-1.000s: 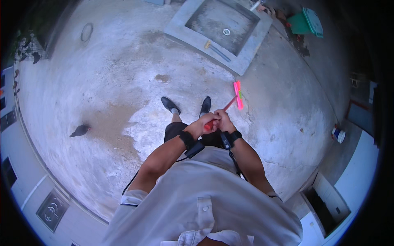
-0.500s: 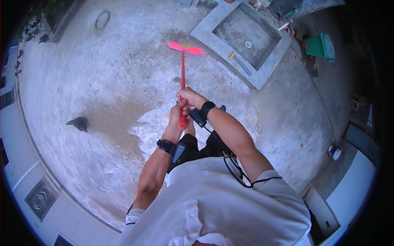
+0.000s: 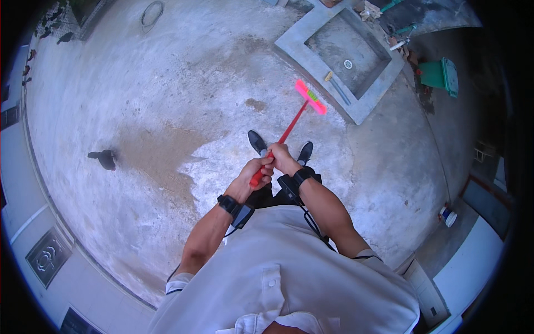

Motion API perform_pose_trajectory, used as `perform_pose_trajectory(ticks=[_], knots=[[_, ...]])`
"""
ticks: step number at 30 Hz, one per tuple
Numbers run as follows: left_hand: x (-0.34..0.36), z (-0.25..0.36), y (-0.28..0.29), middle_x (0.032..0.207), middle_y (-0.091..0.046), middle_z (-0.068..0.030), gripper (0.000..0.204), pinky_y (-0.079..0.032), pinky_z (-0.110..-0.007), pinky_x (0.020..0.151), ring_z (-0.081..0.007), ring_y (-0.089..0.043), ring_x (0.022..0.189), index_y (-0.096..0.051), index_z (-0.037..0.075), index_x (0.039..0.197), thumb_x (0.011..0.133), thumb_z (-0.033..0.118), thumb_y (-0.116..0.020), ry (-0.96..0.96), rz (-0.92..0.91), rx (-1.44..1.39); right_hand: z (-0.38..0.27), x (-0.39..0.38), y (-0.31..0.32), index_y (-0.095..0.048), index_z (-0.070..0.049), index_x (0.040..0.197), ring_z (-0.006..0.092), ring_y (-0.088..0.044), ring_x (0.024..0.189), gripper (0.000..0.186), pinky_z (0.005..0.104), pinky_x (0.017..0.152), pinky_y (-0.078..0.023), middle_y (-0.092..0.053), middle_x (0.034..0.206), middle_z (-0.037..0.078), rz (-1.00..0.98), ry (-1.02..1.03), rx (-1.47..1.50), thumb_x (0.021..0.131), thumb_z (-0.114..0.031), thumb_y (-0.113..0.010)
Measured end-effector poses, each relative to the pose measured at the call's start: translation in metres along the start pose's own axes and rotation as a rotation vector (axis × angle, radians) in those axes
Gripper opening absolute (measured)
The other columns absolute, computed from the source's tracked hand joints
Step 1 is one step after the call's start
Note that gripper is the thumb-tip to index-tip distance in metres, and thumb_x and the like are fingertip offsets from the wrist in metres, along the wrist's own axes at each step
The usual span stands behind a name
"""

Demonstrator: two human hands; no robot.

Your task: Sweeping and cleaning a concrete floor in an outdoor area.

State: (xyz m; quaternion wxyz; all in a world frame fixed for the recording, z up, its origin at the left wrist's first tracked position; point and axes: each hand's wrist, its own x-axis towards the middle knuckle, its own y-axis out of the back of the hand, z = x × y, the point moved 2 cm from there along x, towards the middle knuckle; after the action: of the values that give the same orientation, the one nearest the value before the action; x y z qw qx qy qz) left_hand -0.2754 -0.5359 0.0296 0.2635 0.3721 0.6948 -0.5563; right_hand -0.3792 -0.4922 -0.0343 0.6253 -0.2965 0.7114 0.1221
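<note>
Both of my hands are wrapped round the red handle of a broom (image 3: 293, 124). My left hand (image 3: 252, 176) closes on it near its rounded end, close to my body. Just above, my right hand (image 3: 283, 158) grips the handle, close against the left. The broom slants away to the upper right. Its bright pink head, with a yellow-green patch in the middle, is over the concrete beside the low wall of a basin (image 3: 367, 113). Whether the bristles touch the floor I cannot tell.
A small brush (image 3: 335, 87) lies on the basin's rim. A green bin (image 3: 436, 74) stands at the right. A dark bird (image 3: 104, 160) is on the floor at left, near a brown patch of dirt (image 3: 153, 156). A coiled hose or wire (image 3: 151, 15) lies far off.
The broom head has swung right and somewhat nearer, toward the basin's near corner. Both hands have shifted right and slightly nearer, still gripping the handle. My shoes have come into sight.
</note>
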Motion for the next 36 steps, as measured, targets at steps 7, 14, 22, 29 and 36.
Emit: perform_pose_trajectory(ticks=[7, 14, 22, 29, 36], knots=[[-0.145, -0.017, 0.072, 0.058, -0.04, 0.0064, 0.007, -0.03, -0.021, 0.035, -0.0039, -0.038, 0.043, -0.044, 0.012, 0.085, 0.089, 0.012, -0.05, -0.4, 0.496, -0.015, 0.1, -0.026, -0.152, -0.051, 0.0, 0.071, 0.0257, -0.053, 0.052, 0.005, 0.0372, 0.043, -0.042, -0.051, 0.058, 0.012, -0.548, -0.122, -0.185, 0.071, -0.005, -0.053], [-0.148, -0.051, 0.061, 0.061, -0.041, 0.0053, 0.005, -0.032, -0.017, 0.038, -0.0042, -0.039, 0.044, -0.043, 0.009, 0.089, 0.092, 0.008, -0.046, -0.838, 0.5, -0.101, 0.099, -0.078, -0.166, -0.052, -0.004, 0.066, 0.0148, -0.041, 0.035, 0.018, 0.0306, 0.033, -0.034, -0.05, 0.055, 0.006, -0.623, -0.247, -0.568, 0.075, -0.019, -0.057], [-0.116, -0.133, 0.054, 0.065, -0.049, 0.0027, 0.016, -0.032, -0.018, 0.034, -0.0051, -0.04, 0.04, -0.045, 0.02, 0.105, 0.092, 0.017, -0.052, -0.327, 0.17, -0.02, 0.134, -0.088, -0.028, -0.051, -0.003, 0.062, 0.0207, -0.053, 0.048, 0.011, 0.0344, 0.042, -0.043, -0.053, 0.056, 0.009, -0.143, 0.043, -0.073, 0.072, -0.008, -0.055], [-0.01, -0.162, 0.045, 0.069, -0.05, 0.0018, 0.005, -0.031, -0.017, 0.041, -0.0039, -0.044, 0.049, -0.053, 0.01, 0.094, 0.09, 0.015, -0.053, 0.091, -0.113, -0.108, 0.137, -0.063, 0.11, -0.046, -0.007, 0.066, 0.0222, -0.053, 0.052, 0.011, 0.0338, 0.045, -0.048, -0.051, 0.06, 0.009, 0.086, 0.06, 0.298, 0.074, -0.011, -0.052], [-0.059, -0.176, 0.078, 0.064, -0.048, 0.0039, 0.004, -0.031, -0.021, 0.038, -0.0065, -0.046, 0.048, -0.048, 0.012, 0.086, 0.09, 0.012, -0.049, -0.2, 0.024, -0.123, 0.173, -0.082, 0.063, -0.051, -0.006, 0.071, 0.0223, -0.051, 0.048, 0.022, 0.0326, 0.043, -0.05, -0.051, 0.067, 0.01, -0.358, -0.125, -0.014, 0.078, -0.026, -0.052]])
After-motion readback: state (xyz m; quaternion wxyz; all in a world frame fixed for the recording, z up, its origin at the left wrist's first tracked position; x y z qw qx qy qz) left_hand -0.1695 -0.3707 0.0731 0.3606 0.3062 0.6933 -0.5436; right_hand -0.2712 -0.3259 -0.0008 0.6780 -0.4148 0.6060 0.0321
